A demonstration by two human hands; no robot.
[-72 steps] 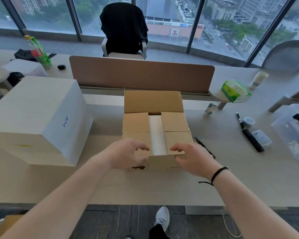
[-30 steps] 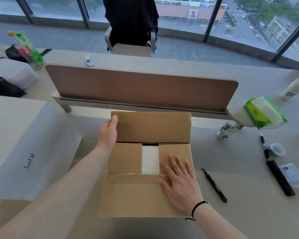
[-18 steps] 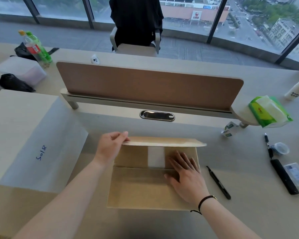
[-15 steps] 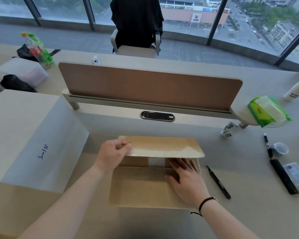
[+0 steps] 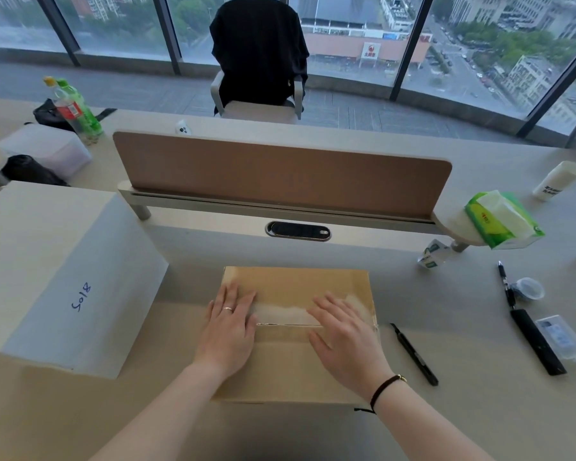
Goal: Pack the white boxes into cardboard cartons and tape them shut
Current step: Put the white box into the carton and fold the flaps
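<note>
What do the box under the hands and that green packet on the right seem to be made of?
The carton looks like plain brown cardboard, matte, with folded flaps and a torn pale patch near the seam. The green packet seems to be a soft plastic wrapper, slightly glossy and crinkled, with white tissue showing at its top.

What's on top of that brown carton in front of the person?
Both hands lie flat on the closed carton: left hand, right hand, either side of the flap seam. No tape roll shows. The contents are covered by the flaps.
</note>
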